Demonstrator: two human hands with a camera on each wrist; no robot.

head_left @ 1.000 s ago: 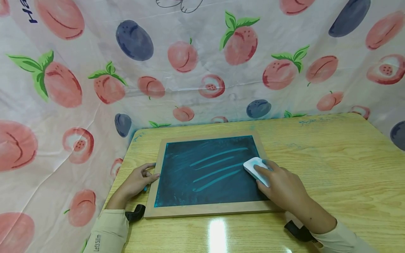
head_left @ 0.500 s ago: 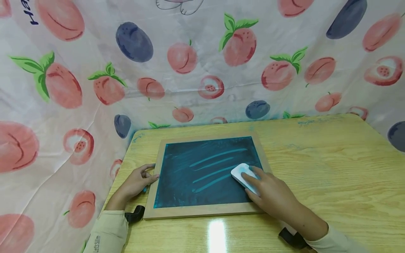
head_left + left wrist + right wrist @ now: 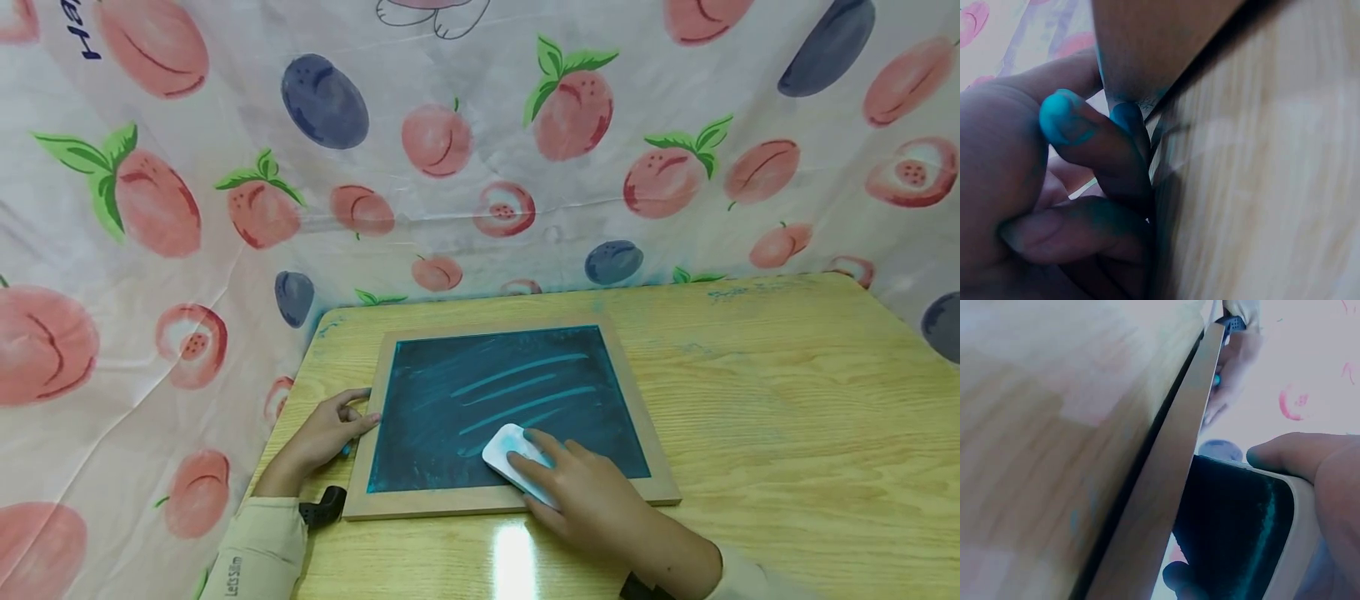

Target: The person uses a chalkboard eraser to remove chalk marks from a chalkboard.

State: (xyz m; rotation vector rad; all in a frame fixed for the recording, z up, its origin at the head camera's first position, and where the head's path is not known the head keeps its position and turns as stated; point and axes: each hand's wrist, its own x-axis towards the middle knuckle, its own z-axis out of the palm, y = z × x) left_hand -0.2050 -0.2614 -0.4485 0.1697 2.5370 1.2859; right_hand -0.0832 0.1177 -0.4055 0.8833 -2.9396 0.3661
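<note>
Gripping the white eraser (image 3: 507, 446) in your right hand (image 3: 588, 500), you have it on the near part of the chalkboard (image 3: 420, 429), beside the near side of the wooden frame (image 3: 427, 502) and over part of the nearest chalk stroke (image 3: 542, 416). For a clean wipe, lay the pad flat, press evenly and follow each line's slant in overlapping passes; riding up on the frame would likely lift the pad. Your left hand (image 3: 330, 429) rests its thumb on the left of the frame, other fingers bent; whether it grips or merely braces cannot be told. Use it to stop the board sliding on the table (image 3: 765, 400).

The right wrist view shows what the head view hides: the eraser's dark underside (image 3: 1241, 525), blue-streaked, so that part seems not quite flat. The left wrist view shows bright blue on a curled fingertip (image 3: 1063, 119), only a speck from above.
</note>
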